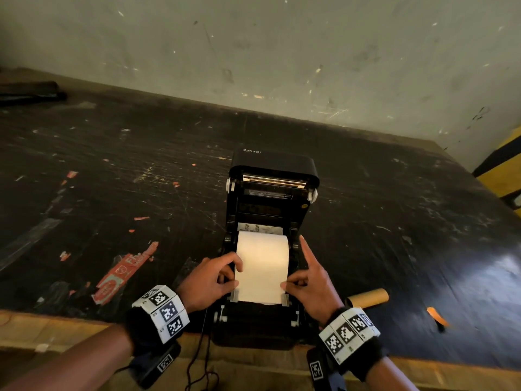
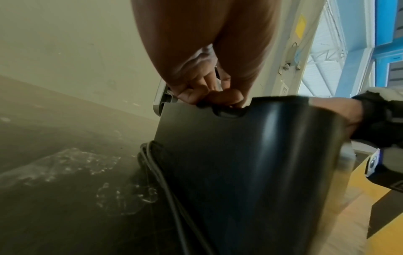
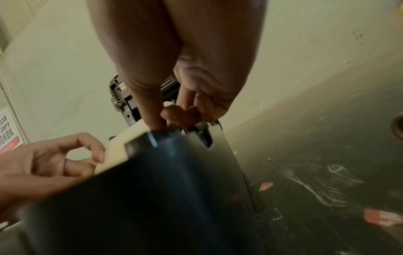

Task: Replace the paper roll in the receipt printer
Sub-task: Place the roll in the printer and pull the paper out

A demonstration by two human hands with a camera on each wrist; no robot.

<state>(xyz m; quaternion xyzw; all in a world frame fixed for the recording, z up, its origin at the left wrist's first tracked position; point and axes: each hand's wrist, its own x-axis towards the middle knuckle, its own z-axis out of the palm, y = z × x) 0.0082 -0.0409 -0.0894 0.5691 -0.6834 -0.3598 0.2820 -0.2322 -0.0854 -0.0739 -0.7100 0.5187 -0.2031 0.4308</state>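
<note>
A black receipt printer (image 1: 270,170) stands at the table's front edge with its lid tipped back. A white paper roll (image 1: 263,249) lies in its bay, and a strip of paper (image 1: 260,286) runs forward over the front guides. My left hand (image 1: 222,277) pinches the strip's left edge between thumb and fingers. My right hand (image 1: 298,283) pinches the right edge, its index finger sticking out past the printer's right side. The left wrist view shows curled fingers (image 2: 196,93) at the printer's black shell (image 2: 250,155). In the right wrist view the paper (image 3: 122,138) shows pale beside my other hand (image 3: 65,158).
An empty brown cardboard core (image 1: 368,297) lies right of the printer. An orange-and-black object (image 1: 437,317) rests further right. Torn red labels (image 1: 121,275) stick to the scratched black table (image 1: 141,165). A cable (image 1: 201,359) hangs off the front edge. A wall stands close behind.
</note>
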